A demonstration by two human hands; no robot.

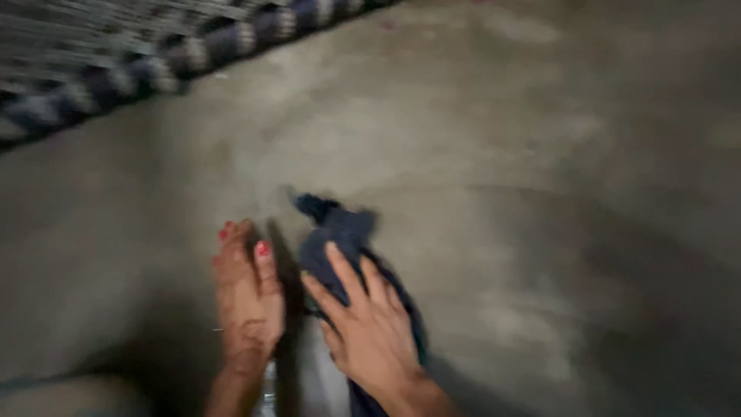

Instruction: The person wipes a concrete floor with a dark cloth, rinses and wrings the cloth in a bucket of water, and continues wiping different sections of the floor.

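The whole frame is motion-blurred. The dark blue cloth (343,247) runs under the right hand (370,328) and off the bottom edge. The striped woven mat (139,54) (top-left corner) is cut by 2 edges; its weave is indistinct.

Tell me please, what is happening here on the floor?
A person presses a dark blue cloth onto the grey concrete floor with the right hand, fingers spread on it. The left hand lies flat on the floor beside the cloth. A striped woven mat lies further away. The picture is blurred.
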